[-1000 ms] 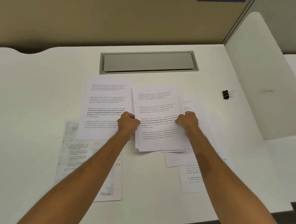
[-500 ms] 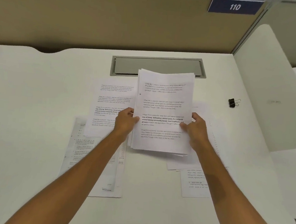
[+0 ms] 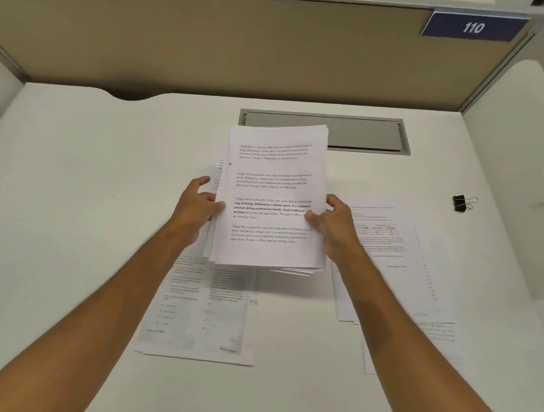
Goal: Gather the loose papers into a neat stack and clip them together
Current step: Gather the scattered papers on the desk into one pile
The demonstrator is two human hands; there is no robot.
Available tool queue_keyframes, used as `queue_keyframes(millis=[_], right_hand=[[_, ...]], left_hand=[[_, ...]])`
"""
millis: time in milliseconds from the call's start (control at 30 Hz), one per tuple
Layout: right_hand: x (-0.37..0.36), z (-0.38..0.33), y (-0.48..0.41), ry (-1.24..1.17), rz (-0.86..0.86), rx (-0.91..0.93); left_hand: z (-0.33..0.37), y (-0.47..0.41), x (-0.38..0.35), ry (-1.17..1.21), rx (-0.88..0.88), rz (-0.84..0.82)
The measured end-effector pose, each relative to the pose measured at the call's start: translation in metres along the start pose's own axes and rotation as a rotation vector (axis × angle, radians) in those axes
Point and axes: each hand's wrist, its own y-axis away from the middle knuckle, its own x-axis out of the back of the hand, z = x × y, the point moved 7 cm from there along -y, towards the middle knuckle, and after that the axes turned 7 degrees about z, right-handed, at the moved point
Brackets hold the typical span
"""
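A stack of printed white papers (image 3: 273, 186) is held tilted above the middle of the white desk (image 3: 72, 192), its lower edges uneven. My left hand (image 3: 196, 205) grips its left edge and my right hand (image 3: 334, 223) grips its right edge. More loose sheets lie flat on the desk: a pile (image 3: 198, 313) at the lower left under my left arm, and others (image 3: 389, 252) at the right beside my right arm. A black binder clip (image 3: 462, 203) rests on the desk at the far right, apart from both hands.
A grey cable-tray lid (image 3: 359, 134) is set into the desk behind the stack. A tan partition (image 3: 211, 40) with a blue "110" sign (image 3: 473, 27) closes the back. A white side divider (image 3: 518, 165) stands at the right.
Both hands lifted the paper stack off the desk and tilted it up toward the camera. The sheet that lay at its left now sits behind the stack.
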Motion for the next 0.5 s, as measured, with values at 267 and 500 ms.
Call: queue_keyframes(millis=[267,500], right_hand=[[-0.06,0.017,-0.02,0.231,0.115,-0.011],[-0.082,0.013,-0.029,0.648,0.255,0.09]], left_hand=[[-0.012,-0.047,0.037,-0.168,0.02,0.163],[-0.015,-0.069,0.034,-0.275,0.006,0.161]])
